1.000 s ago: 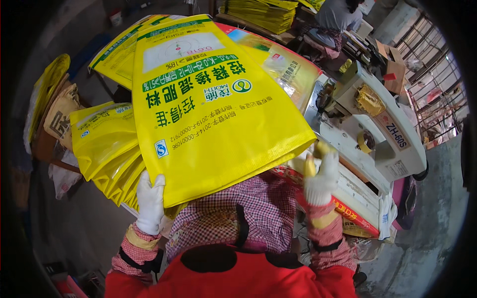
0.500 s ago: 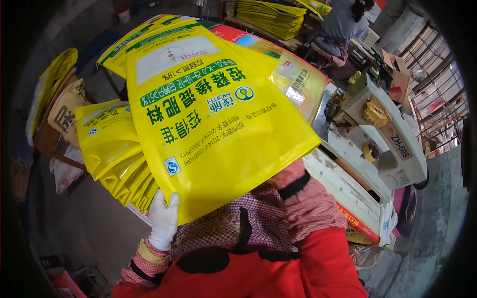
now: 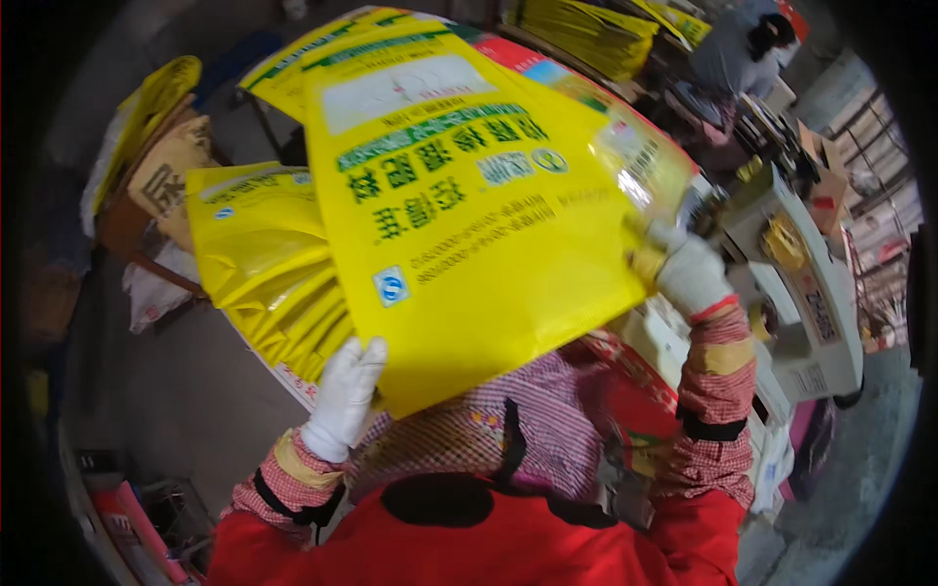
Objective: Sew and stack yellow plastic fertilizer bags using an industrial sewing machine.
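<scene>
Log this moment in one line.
Left hand: at yellow bag, left edge | right hand: at its right edge | white machine: right

You're in a wkshp: white sewing m/c (image 3: pixel 828 347) at your 3 o'clock, yellow bag stack (image 3: pixel 586 39) ~1, co-worker (image 3: pixel 733 61) ~1:30.

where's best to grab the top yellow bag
Probably its two near corners, from the wearer's side: the yellow bag spreads wide and flat, near edge over the checked apron, left hand and right hand at those corners.
</scene>
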Action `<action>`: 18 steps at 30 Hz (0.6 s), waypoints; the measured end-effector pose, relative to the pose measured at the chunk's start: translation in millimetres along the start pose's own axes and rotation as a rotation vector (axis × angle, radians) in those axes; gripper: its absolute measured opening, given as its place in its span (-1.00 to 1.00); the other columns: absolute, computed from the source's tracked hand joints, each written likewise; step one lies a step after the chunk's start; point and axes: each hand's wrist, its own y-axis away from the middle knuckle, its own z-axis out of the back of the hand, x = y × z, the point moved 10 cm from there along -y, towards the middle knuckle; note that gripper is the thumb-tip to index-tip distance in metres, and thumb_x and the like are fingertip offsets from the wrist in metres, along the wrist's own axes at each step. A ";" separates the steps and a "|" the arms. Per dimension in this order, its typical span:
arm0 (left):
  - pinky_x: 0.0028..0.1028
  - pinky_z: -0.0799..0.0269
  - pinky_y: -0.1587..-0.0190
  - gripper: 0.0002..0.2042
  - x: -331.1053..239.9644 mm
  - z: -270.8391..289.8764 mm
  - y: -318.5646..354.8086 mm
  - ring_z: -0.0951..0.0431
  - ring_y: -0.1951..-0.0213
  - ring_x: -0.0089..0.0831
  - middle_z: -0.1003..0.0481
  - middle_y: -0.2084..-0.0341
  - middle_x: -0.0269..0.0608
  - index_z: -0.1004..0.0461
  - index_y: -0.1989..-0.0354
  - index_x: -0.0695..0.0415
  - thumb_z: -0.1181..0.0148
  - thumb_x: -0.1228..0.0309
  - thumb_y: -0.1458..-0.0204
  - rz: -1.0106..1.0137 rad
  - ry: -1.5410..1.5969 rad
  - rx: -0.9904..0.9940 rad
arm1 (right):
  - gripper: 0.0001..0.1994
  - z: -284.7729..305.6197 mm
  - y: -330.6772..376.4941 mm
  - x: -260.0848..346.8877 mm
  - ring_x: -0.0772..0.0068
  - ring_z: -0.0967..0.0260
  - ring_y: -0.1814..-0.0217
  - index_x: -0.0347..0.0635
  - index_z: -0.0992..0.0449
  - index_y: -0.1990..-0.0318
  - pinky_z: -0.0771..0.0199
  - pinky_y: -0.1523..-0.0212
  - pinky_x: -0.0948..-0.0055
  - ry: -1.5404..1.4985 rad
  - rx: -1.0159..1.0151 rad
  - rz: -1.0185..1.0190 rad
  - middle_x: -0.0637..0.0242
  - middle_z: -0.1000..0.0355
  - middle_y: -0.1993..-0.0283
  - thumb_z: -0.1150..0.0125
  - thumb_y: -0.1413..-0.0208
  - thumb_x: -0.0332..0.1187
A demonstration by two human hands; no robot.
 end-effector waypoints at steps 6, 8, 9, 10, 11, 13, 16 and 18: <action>-0.52 -0.38 0.22 -0.69 -67.7 -15.9 -31.1 -0.48 0.27 -0.55 -0.49 0.32 -0.19 -0.41 0.16 0.28 0.06 0.25 -0.16 -0.175 -0.394 0.067 | -0.39 -60.6 19.1 -29.7 0.01 -0.33 0.00 -0.09 -0.31 -0.10 -0.37 0.03 0.27 0.303 0.101 -0.246 -0.02 -0.36 0.04 -0.26 0.16 -0.09; -0.51 -0.37 0.14 -0.68 -75.3 -18.6 -44.0 -0.45 0.19 -0.51 -0.48 0.25 -0.24 -0.39 0.08 0.26 0.11 0.25 -0.18 -0.009 -0.482 0.243 | -0.41 -58.2 18.2 -27.8 -0.03 -0.36 0.06 -0.11 -0.33 -0.06 -0.39 0.07 0.24 0.256 0.051 -0.292 -0.03 -0.39 0.08 -0.25 0.16 -0.09; -0.51 -0.37 0.14 -0.68 -95.8 -21.7 -53.3 -0.45 0.19 -0.51 -0.48 0.25 -0.24 -0.39 0.08 0.26 0.11 0.25 -0.18 -0.025 -0.473 0.246 | -0.41 -55.3 17.7 -20.0 -0.03 -0.36 0.06 -0.11 -0.33 -0.06 -0.39 0.07 0.24 0.268 0.038 -0.288 -0.03 -0.39 0.08 -0.25 0.16 -0.09; -0.50 -0.38 0.20 -0.70 -112.0 -25.8 -56.8 -0.45 0.22 -0.54 -0.48 0.30 -0.28 -0.40 0.11 0.25 0.10 0.26 -0.17 0.034 -0.533 0.269 | -0.41 -63.0 15.8 -17.8 -0.05 -0.37 0.09 -0.11 -0.33 -0.06 -0.39 0.10 0.23 0.186 0.054 -0.365 -0.04 -0.40 0.10 -0.26 0.17 -0.10; -0.49 -0.40 0.26 -0.72 -123.8 -30.4 -64.6 -0.45 0.25 -0.57 -0.48 0.36 -0.33 -0.40 0.15 0.23 0.09 0.27 -0.17 0.094 -0.584 0.308 | -0.41 -67.8 14.7 -22.3 -0.08 -0.38 0.12 -0.11 -0.33 -0.06 -0.39 0.12 0.23 0.113 0.070 -0.455 -0.05 -0.42 0.13 -0.28 0.18 -0.12; -0.46 -0.39 0.35 -0.76 -177.9 -38.0 -88.2 -0.47 0.36 -0.49 -0.47 0.50 -0.34 -0.41 0.20 0.23 0.04 0.31 -0.13 -0.128 -0.662 0.288 | -0.47 -76.4 -8.5 -29.6 -0.04 -0.42 0.19 -0.20 -0.37 0.02 -0.39 0.17 0.23 0.115 0.049 -0.430 -0.03 -0.46 0.20 -0.27 0.18 -0.15; -0.40 -0.38 0.33 -0.77 -244.0 -13.8 -114.1 -0.45 0.40 -0.22 -0.45 0.49 -0.14 -0.40 0.19 0.22 -0.04 0.43 0.04 -0.952 -1.587 0.213 | -0.58 -106.0 -65.4 13.7 0.10 -0.45 0.25 -0.31 -0.44 0.20 -0.41 0.23 0.29 -0.518 0.061 -0.350 0.05 -0.49 0.28 -0.24 0.17 -0.17; -0.31 -0.36 0.29 -0.68 -261.8 23.4 -93.4 -0.43 0.35 -0.09 -0.44 0.40 -0.04 -0.38 0.14 0.23 -0.05 0.49 0.16 -1.361 -1.589 0.183 | -0.63 -130.8 -101.0 45.7 0.12 -0.44 0.31 -0.31 -0.46 0.22 -0.41 0.28 0.30 -0.771 0.039 -0.377 0.07 -0.49 0.33 -0.22 0.15 -0.21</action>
